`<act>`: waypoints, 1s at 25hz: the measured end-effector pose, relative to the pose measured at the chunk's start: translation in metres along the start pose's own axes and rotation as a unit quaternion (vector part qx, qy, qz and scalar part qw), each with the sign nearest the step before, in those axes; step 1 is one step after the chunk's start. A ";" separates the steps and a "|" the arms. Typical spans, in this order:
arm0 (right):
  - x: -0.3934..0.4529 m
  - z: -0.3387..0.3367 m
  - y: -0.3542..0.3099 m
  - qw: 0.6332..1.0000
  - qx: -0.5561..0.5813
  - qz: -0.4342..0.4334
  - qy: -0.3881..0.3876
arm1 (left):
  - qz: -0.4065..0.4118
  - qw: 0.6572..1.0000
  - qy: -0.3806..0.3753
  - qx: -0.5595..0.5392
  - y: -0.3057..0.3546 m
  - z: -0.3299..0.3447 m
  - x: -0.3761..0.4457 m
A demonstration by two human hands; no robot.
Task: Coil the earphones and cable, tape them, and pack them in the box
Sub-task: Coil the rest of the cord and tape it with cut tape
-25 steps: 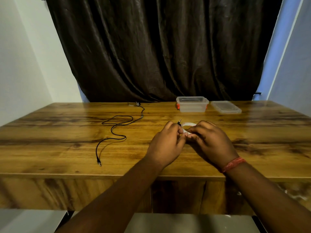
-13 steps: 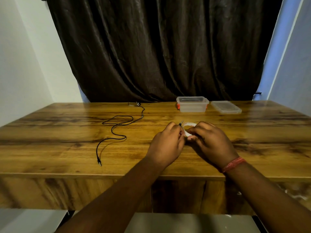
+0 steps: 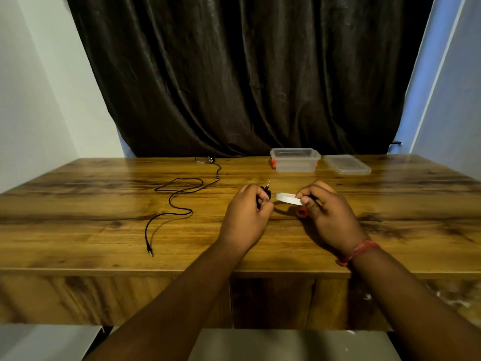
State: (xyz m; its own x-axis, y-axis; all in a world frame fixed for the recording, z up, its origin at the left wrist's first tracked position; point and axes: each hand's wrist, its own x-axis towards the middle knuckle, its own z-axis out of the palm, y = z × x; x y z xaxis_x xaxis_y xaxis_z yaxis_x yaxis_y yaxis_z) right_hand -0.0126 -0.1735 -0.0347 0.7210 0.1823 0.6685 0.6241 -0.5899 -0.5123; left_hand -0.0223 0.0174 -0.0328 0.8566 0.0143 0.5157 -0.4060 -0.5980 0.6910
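Both hands are over the middle of one wooden table (image 3: 78, 230): left hand (image 3: 244, 217) curled tight round a coiled black cable (image 3: 264, 192), its plug poking up, and right hand (image 3: 330, 214) pinching one white tape roll (image 3: 287, 198), with something small and orange (image 3: 302, 212) under it that I can't make out. One dark curtain (image 3: 247, 74) hangs behind. At the far edge sits one clear box (image 3: 295, 160) with one lid (image 3: 347, 168) beside it. One set of black earphones (image 3: 179, 201) lies loose on the left.
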 end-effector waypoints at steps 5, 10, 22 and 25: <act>0.001 -0.003 -0.001 0.997 0.060 0.038 -0.022 | -0.078 0.984 -0.012 -0.161 -0.002 -0.002 0.002; 0.002 -0.002 0.005 0.993 0.097 0.050 -0.039 | -0.079 0.980 -0.013 -0.185 -0.005 -0.002 0.006; 0.001 0.000 0.015 0.962 0.225 0.123 -0.089 | -0.147 0.889 -0.034 -0.432 0.011 -0.016 0.003; 0.001 0.001 0.017 0.953 0.248 0.148 -0.087 | -0.168 0.878 -0.032 -0.446 0.012 -0.017 0.003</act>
State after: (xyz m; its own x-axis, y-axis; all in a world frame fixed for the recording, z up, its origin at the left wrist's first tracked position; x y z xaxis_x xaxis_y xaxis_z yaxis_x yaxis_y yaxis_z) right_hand -0.0010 -0.1825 -0.0430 0.8999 0.2185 0.3775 0.4198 -0.1994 -0.8854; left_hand -0.0299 0.0243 -0.0142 0.9805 0.0074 0.1965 -0.1898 0.2982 0.9354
